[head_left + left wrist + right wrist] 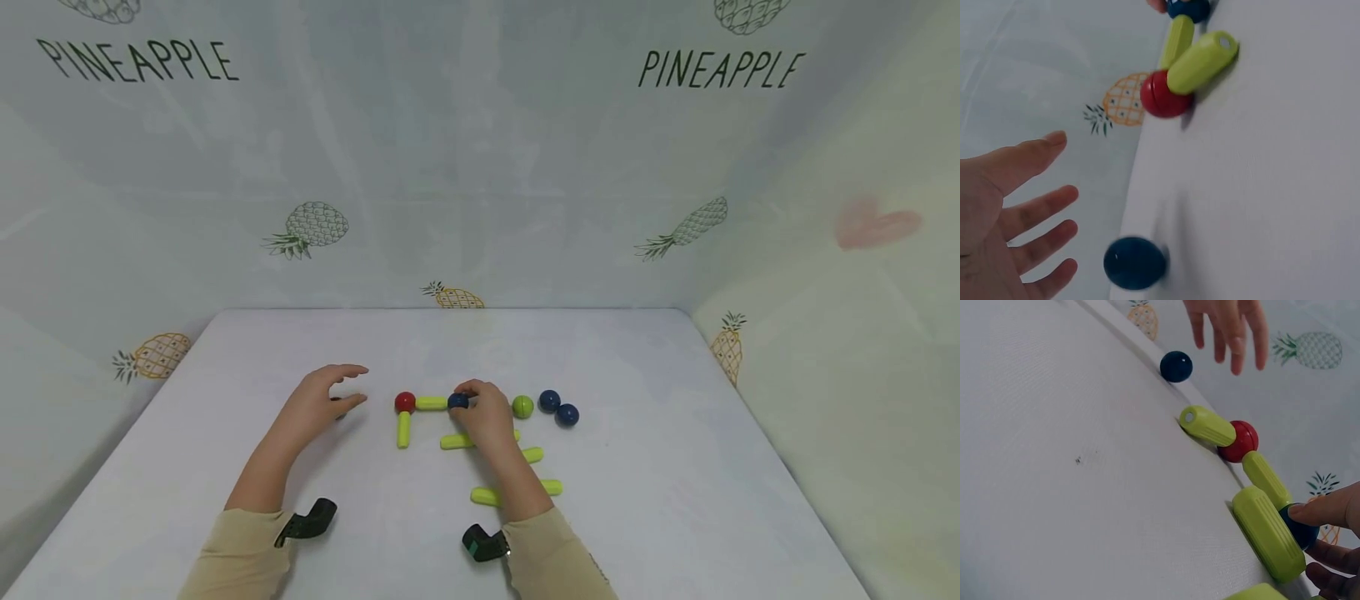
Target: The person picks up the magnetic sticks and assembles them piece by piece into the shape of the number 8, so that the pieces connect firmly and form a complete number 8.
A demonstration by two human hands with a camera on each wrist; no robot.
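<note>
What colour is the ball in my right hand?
Blue; the ball shows best in the right wrist view.

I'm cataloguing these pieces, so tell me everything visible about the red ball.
The red ball is round, glossy, perhaps plastic or painted wood, with a groove visible from the left wrist. It sits on the table, touching two yellow-green sticks at roughly a right angle. Neither left hand nor right hand touches it.

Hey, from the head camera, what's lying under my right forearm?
Yellow-green sticks lie on the table, poking out on both sides of your right forearm. The parts between are covered, so I can't tell which ends belong together, or whether anything else is beneath.
</note>
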